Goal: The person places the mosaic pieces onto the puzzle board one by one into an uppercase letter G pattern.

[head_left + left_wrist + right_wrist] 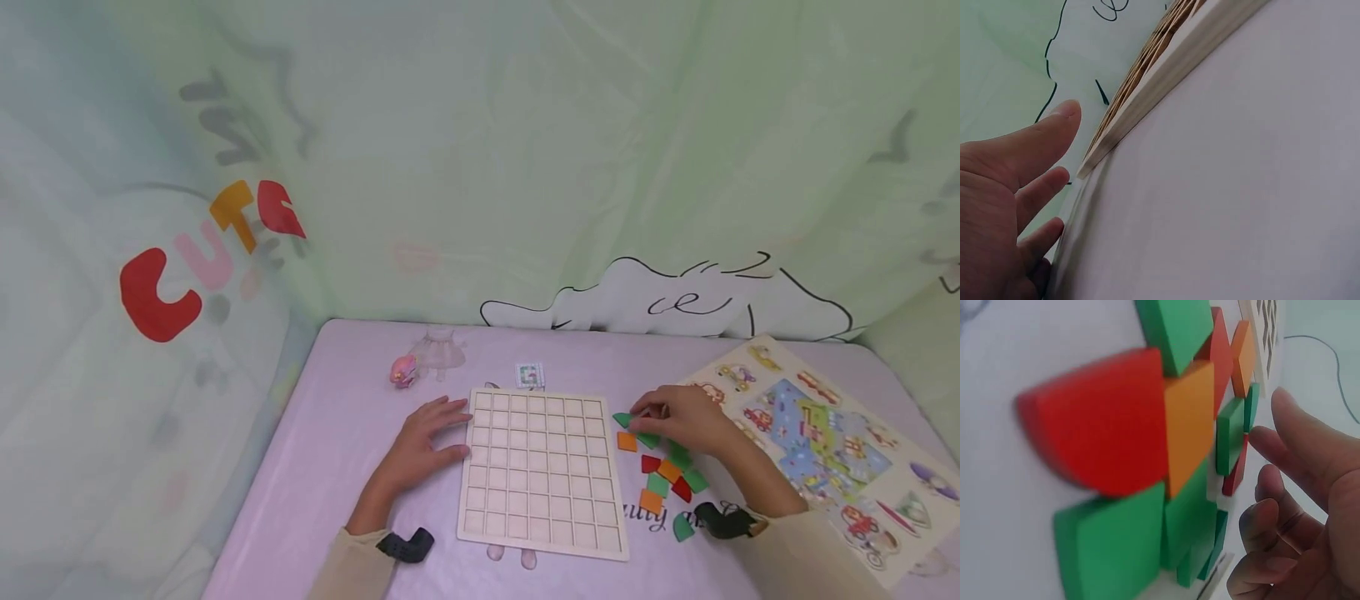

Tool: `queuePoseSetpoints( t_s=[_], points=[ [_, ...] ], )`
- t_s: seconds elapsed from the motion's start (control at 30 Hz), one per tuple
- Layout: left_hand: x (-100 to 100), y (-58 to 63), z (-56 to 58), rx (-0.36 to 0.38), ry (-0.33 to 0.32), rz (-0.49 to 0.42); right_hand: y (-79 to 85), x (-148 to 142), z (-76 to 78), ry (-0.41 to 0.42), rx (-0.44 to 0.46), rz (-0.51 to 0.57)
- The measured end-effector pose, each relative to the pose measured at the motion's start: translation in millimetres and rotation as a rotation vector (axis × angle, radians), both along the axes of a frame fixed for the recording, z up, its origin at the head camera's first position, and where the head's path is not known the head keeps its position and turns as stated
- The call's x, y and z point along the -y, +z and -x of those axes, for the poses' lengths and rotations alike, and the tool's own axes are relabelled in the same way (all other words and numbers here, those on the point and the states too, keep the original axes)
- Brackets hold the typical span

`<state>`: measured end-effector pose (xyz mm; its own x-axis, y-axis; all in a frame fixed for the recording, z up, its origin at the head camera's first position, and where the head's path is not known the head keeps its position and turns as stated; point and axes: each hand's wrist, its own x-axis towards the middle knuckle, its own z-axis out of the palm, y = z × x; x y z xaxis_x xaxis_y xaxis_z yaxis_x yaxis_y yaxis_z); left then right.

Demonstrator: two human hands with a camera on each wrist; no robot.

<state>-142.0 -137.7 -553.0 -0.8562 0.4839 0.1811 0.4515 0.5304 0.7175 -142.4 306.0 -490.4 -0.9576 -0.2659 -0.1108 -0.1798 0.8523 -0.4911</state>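
Note:
A pale wooden board (540, 467) with a grid of square recesses lies flat on the table. My left hand (429, 440) is at its left edge, fingers spread and fingertips right at the rim; the left wrist view shows the board's side (1166, 87) beyond the thumb. To the right of the board, my right hand (688, 418) reaches over loose coloured pieces, thumb and index finger apart beside a green piece (622, 420). In the right wrist view its other fingers (1260, 519) curl loosely. Nearby lie an orange square (627, 442) and a red quarter-round piece (1100, 422).
A picture puzzle board (817, 433) with vehicles and animals lies at the right. Behind the grid board is a small pattern card (529, 375). A pink trinket (403, 371) sits at the back left. Printed curtains (480, 167) stand behind the table.

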Motion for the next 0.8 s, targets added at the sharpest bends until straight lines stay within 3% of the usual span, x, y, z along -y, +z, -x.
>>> queuePoseSetpoints(
  t_s=[0.5, 0.8],
  points=[
    [-0.2, -2.7, -0.7, -0.014, 0.01, 0.099, -6.4, 13.7, 6.9, -0.097, 0.103, 0.016],
    [-1.7, 1.8, -3.9, -0.063, 0.007, 0.109, -7.3, 14.4, 9.3, -0.138, 0.147, 0.022]
  ],
)
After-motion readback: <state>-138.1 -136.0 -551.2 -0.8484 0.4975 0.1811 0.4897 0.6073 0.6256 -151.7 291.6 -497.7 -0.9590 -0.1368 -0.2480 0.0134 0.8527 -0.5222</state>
